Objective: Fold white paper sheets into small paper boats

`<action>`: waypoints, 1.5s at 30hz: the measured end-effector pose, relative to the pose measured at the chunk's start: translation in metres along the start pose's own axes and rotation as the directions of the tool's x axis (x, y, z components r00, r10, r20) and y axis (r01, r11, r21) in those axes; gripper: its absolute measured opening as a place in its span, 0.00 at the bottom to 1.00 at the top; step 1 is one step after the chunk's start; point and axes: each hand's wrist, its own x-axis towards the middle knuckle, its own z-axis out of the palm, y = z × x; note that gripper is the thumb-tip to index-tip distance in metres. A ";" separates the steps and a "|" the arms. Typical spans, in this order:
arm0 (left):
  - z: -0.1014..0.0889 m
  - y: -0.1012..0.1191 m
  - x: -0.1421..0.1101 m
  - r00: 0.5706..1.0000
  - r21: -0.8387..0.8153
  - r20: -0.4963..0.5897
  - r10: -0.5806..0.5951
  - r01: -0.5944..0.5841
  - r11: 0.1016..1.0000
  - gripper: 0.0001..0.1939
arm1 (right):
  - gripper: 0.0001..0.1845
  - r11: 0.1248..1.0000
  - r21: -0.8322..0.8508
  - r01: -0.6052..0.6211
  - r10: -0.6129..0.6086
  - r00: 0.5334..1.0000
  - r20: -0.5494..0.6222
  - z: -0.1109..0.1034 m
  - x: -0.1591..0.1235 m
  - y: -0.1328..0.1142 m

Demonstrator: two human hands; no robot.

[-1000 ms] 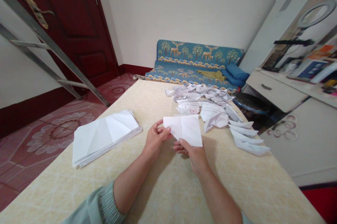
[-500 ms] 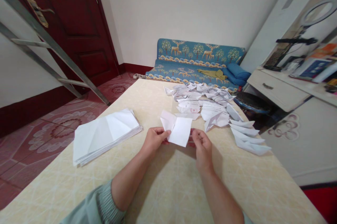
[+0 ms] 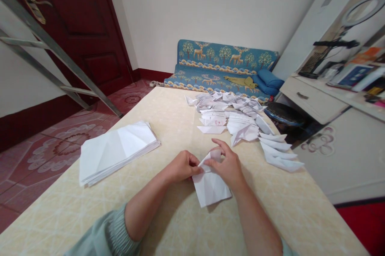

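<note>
A partly folded sheet of white paper (image 3: pixel 212 189) is between my two hands, low over the near middle of the table. My left hand (image 3: pixel 184 166) pinches its upper left edge between thumb and fingers. My right hand (image 3: pixel 227 164) grips the folded upper part, thumb on the near side and fingers behind it, the index finger raised a little. Creases run across the lower panel, which spreads toward me. Just beyond my hands lies a single folded paper boat (image 3: pixel 211 129), apart from them.
Left on the patterned table (image 3: pixel 168 107) lies a stack of creased white sheets (image 3: pixel 118 149). Many folded paper boats (image 3: pixel 240 123) crowd the far right, with a nested row (image 3: pixel 279 153) nearer the right edge. Beyond are a blue sofa (image 3: pixel 210 71), a ladder (image 3: pixel 69 67) and a black stool (image 3: pixel 284 113).
The paper has turned and come nearer to me, its lower panel now pointing down. My right hand has moved over its top from the right edge; my left hand has shifted slightly.
</note>
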 end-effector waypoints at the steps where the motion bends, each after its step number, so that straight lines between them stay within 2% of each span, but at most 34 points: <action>1: 0.002 0.000 0.000 1.000 -0.008 0.009 -0.006 0.006 1.000 0.14 | 0.33 0.999 0.036 -0.025 0.025 0.999 0.023 0.001 -0.001 -0.001; 5: 0.005 -0.001 0.003 0.998 -0.066 -0.043 -0.036 0.033 0.997 0.15 | 0.27 0.977 0.186 -0.100 0.093 0.995 0.043 0.001 -0.001 0.001; 9: 0.006 -0.003 0.007 0.995 -0.135 -0.092 -0.040 0.028 0.991 0.16 | 0.23 0.963 0.236 -0.126 0.144 0.988 -0.059 -0.001 0.001 0.005; 12: 0.006 -0.005 0.011 0.977 -0.183 -0.209 -0.036 -0.003 0.983 0.14 | 0.17 0.966 0.215 -0.147 0.174 0.978 -0.114 -0.003 0.003 0.007; 15: 0.003 -0.006 0.013 0.930 -0.198 -0.367 -0.034 -0.042 0.979 0.12 | 0.11 0.969 0.187 -0.163 0.176 0.983 -0.058 -0.005 0.003 0.010; 17: -0.001 -0.006 0.013 0.911 -0.172 -0.412 -0.023 -0.052 0.984 0.11 | 0.09 0.975 0.153 -0.163 0.160 0.987 0.030 -0.007 0.003 0.014; 19: -0.004 -0.004 0.011 0.919 -0.117 -0.394 0.001 -0.051 0.992 0.11 | 0.07 0.984 0.100 -0.147 0.135 0.984 0.120 -0.010 0.002 0.017; 22: -0.006 -0.001 0.007 0.956 -0.014 -0.290 0.036 -0.042 0.999 0.11 | 0.05 0.997 0.018 -0.075 0.070 0.975 0.213 -0.013 0.000 0.015; 26: -0.003 0.000 0.004 0.990 0.065 -0.109 0.091 -0.085 0.994 0.10 | 0.03 0.998 -0.003 0.057 -0.053 0.944 0.327 -0.012 -0.005 0.002; 28: -0.001 -0.003 0.004 0.992 0.110 -0.086 0.097 -0.088 0.990 0.11 | 0.03 0.998 0.001 0.061 -0.057 0.927 0.372 -0.009 -0.007 -0.005; 32: -0.001 -0.008 0.006 0.977 0.290 -0.200 0.075 -0.014 0.957 0.13 | 0.05 0.999 -0.012 0.045 -0.038 0.931 0.363 -0.003 -0.008 -0.010; 35: -0.007 -0.008 0.007 0.940 0.426 -0.327 0.099 0.053 0.903 0.12 | 0.05 1.000 -0.001 0.010 -0.009 0.950 0.311 -0.001 -0.006 -0.005; 38: -0.015 -0.006 0.008 0.874 0.437 -0.466 0.140 0.090 0.895 0.11 | 0.06 0.995 0.030 -0.090 0.080 0.966 0.245 -0.002 -0.004 0.002; 40: -0.018 -0.005 0.008 0.852 0.396 -0.502 0.152 0.069 0.916 0.13 | 0.06 0.983 0.067 -0.173 0.154 0.961 0.229 -0.002 -0.003 0.005; 43: -0.017 -0.005 0.007 0.879 0.401 -0.456 0.138 0.065 0.914 0.17 | 0.07 0.961 0.081 -0.265 0.238 0.939 0.247 0.001 -0.003 0.009; 45: -0.014 -0.006 0.006 0.899 0.449 -0.423 0.110 0.103 0.888 0.18 | 0.06 0.963 0.025 -0.267 0.254 0.938 0.238 0.004 -0.003 0.011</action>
